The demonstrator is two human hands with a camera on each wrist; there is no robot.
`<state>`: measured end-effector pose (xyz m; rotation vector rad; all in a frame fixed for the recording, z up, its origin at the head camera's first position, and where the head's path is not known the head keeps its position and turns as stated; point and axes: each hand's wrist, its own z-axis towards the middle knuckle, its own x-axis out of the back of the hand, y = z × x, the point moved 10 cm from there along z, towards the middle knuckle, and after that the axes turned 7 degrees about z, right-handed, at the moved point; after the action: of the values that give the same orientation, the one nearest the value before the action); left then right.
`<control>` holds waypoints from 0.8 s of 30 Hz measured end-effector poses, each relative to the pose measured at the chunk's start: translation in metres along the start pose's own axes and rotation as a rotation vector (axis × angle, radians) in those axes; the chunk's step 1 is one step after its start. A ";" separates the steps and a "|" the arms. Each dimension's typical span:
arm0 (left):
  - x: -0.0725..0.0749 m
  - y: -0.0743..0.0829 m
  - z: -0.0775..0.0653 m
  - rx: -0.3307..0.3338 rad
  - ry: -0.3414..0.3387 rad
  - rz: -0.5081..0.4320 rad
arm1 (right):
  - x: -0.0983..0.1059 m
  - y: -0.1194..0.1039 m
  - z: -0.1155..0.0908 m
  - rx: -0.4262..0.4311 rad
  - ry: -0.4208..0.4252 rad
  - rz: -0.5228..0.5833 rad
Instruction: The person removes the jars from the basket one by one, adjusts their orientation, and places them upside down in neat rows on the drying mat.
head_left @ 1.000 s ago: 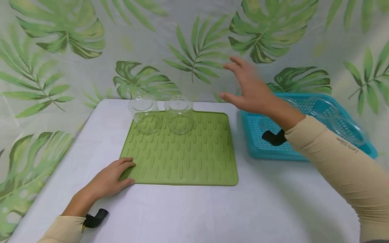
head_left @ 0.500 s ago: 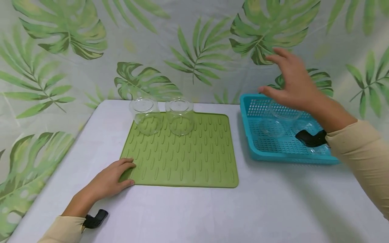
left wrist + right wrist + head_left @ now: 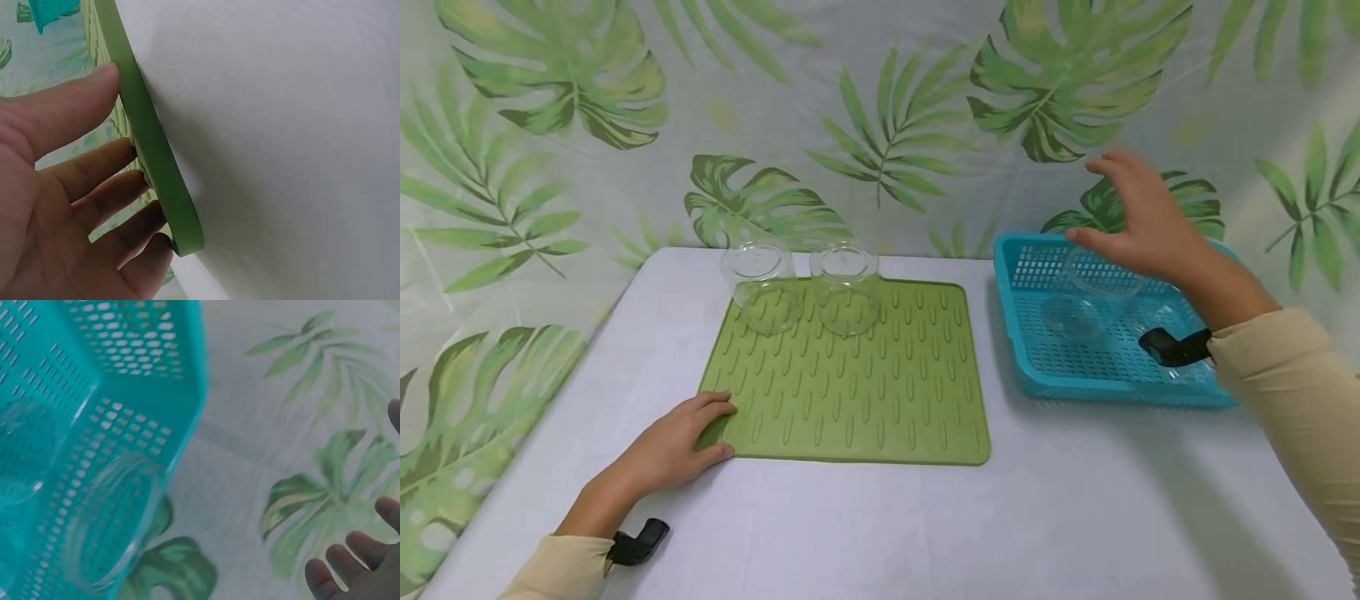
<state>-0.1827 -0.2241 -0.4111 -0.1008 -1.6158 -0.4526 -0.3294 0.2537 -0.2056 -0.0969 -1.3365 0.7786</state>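
Note:
My left hand (image 3: 670,442) rests on the near left corner of a green ribbed mat (image 3: 865,400). In the left wrist view its thumb and fingertips touch the mat's edge (image 3: 150,144), fingers relaxed. Two clear cups, a left one (image 3: 767,292) and a right one (image 3: 846,292), stand side by side at the mat's back left. Over the blue basket (image 3: 1075,387) hovers my right hand (image 3: 1157,229), thumb and fingers spread, holding nothing. Several clear cups lie in the basket, one of them (image 3: 1075,317) near its left side. The right wrist view shows a cup's round rim (image 3: 72,544) by the basket wall.
A white cloth (image 3: 880,525) covers the table under the mat and basket. A leaf-printed curtain (image 3: 910,100) hangs right behind them. The perforated basket stands right of the mat, with a narrow strip of cloth between.
My right hand has moved right, from beside the basket's left edge to over the basket, then dipped slightly. My left hand stays on the mat corner. The cups on the mat have not moved.

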 end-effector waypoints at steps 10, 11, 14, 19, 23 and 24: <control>-0.001 -0.002 -0.001 -0.006 0.012 -0.002 | -0.031 0.085 -0.011 -0.257 -0.249 -0.056; -0.001 -0.002 -0.002 -0.005 0.012 -0.001 | -0.033 0.091 -0.012 -0.269 -0.263 -0.060; 0.000 -0.003 -0.003 -0.002 0.014 0.003 | -0.037 0.106 -0.016 -0.296 -0.295 -0.064; 0.000 -0.004 -0.003 0.001 0.019 -0.004 | -0.043 0.120 -0.019 -0.317 -0.321 -0.064; -0.001 -0.002 -0.002 -0.002 0.012 -0.007 | -0.053 0.128 -0.021 -0.323 -0.343 -0.079; -0.001 -0.002 -0.002 0.000 0.009 -0.004 | -0.056 0.129 -0.022 -0.325 -0.350 -0.083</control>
<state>-0.1812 -0.2267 -0.4128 -0.0950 -1.6072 -0.4556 -0.3695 0.3274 -0.3206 -0.1666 -1.7830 0.5165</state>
